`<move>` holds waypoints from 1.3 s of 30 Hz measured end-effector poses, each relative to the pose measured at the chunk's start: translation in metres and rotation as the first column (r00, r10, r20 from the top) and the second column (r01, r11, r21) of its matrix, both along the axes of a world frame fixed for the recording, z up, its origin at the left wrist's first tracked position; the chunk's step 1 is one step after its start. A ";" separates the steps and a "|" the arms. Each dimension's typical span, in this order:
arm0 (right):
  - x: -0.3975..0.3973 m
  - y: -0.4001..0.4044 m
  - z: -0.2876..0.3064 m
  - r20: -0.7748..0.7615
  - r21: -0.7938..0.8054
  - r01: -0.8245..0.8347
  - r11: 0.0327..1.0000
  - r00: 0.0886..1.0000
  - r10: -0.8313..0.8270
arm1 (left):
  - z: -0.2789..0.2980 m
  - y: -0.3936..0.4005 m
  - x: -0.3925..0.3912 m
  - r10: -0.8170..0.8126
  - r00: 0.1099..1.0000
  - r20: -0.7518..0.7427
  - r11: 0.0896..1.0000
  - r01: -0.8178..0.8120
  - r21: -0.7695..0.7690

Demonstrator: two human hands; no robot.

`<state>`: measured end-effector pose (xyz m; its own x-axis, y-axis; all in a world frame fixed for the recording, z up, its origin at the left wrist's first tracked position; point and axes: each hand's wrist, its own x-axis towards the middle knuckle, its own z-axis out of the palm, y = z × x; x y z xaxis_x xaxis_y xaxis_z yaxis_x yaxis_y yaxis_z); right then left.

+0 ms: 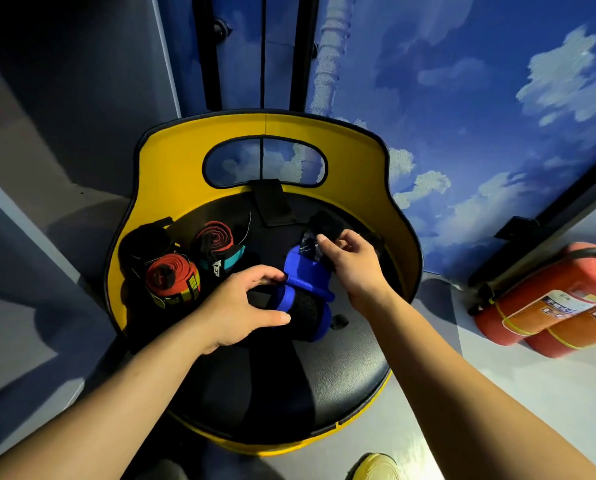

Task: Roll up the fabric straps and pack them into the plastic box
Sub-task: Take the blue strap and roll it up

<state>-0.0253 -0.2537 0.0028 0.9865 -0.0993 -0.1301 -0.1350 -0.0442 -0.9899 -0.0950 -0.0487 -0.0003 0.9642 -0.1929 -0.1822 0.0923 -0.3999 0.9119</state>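
Left hand (241, 306) grips blue strap (307, 271) | right hand (350, 258) pinches its end

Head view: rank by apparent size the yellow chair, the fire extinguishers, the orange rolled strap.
1. yellow chair, by far the largest.
2. fire extinguishers, at the frame edge, partly cut off.
3. orange rolled strap, smallest.
Wide-angle distortion doesn't change this order.
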 end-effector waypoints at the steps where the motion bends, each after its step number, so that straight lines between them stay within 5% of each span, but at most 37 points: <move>1: 0.000 0.000 0.000 0.017 -0.064 0.006 0.998 1.000 -0.005 | 0.000 0.000 0.000 -0.002 1.000 -0.009 1.000 0.002 -0.001; 4: 0.003 -0.004 0.000 0.160 -0.368 0.088 0.926 0.987 -0.030 | -0.002 0.001 0.002 0.009 0.999 -0.032 1.000 -0.009 -0.009; 6: 0.002 -0.004 0.002 0.220 -0.426 0.121 0.897 0.975 -0.027 | -0.005 0.003 0.003 0.037 0.997 -0.067 0.999 -0.039 -0.028; 19: 0.000 -0.004 0.020 0.270 -0.318 0.069 0.946 0.963 0.021 | -0.007 0.000 0.004 0.154 0.939 -0.308 0.958 -0.219 -0.187; 30: -0.025 0.006 0.058 0.073 0.190 -0.236 0.953 0.971 0.226 | -0.007 0.004 0.020 0.364 0.838 -0.407 0.811 -0.499 -0.304; 34: -0.032 0.003 0.058 -0.004 0.120 -0.275 0.954 0.961 0.277 | -0.001 0.007 0.024 0.447 0.800 -0.400 0.742 -0.581 -0.334; 39: -0.045 0.009 0.044 0.097 0.018 -0.319 0.948 0.944 0.316 | 0.009 0.010 0.032 0.550 0.745 -0.377 0.623 -0.667 -0.409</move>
<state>-0.0699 -0.2444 0.0464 0.9741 0.2235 -0.0356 -0.0281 -0.0367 -0.9989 -0.0633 -0.0387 0.0087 0.8451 0.3092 -0.4361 0.3445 0.3087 0.8866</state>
